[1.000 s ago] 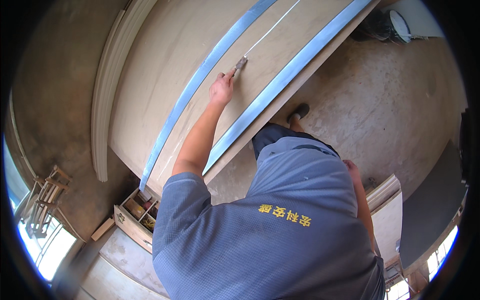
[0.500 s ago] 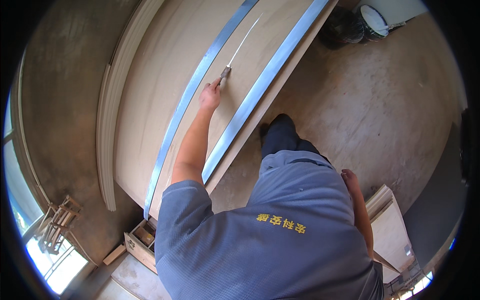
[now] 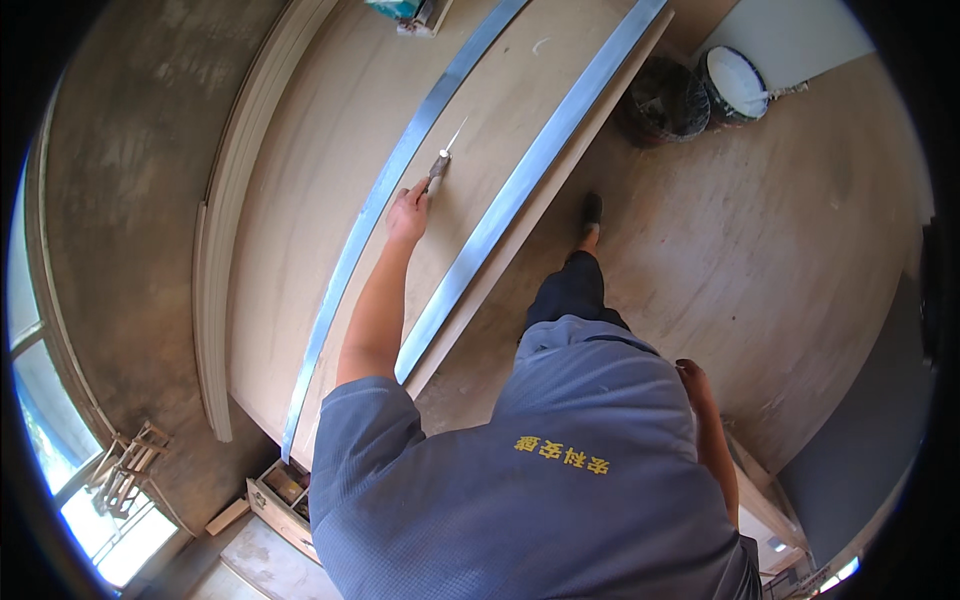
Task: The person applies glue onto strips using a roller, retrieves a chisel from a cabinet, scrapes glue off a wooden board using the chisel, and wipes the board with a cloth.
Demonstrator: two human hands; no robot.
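My left hand (image 3: pixel 407 213) is closed round the handle of what looks like a putty knife (image 3: pixel 437 166), its dark end tipped with white paste. The tip meets a large pale brown board (image 3: pixel 330 130), between two silvery metal strips, a curved one (image 3: pixel 372 213) and a straight one (image 3: pixel 520 163). A thin white line (image 3: pixel 458 132) runs on the board from the tip away from me. My right hand (image 3: pixel 697 386) hangs beside my right hip, away from the board. Its fingers are mostly hidden, and I see nothing in it.
A bucket of white paste (image 3: pixel 738 82) and a dark bucket (image 3: pixel 663 100) stand on the floor at the far right. Long pale mouldings (image 3: pixel 225 260) lie along the board's left side. An open wooden box (image 3: pixel 280 500) sits at the lower left. A turquoise item (image 3: pixel 395 8) rests on the board's far part.
My left hand has drawn the tool slightly toward me. The white line has become much shorter, with a faint mark left farther up. One foot now shows ahead of me.
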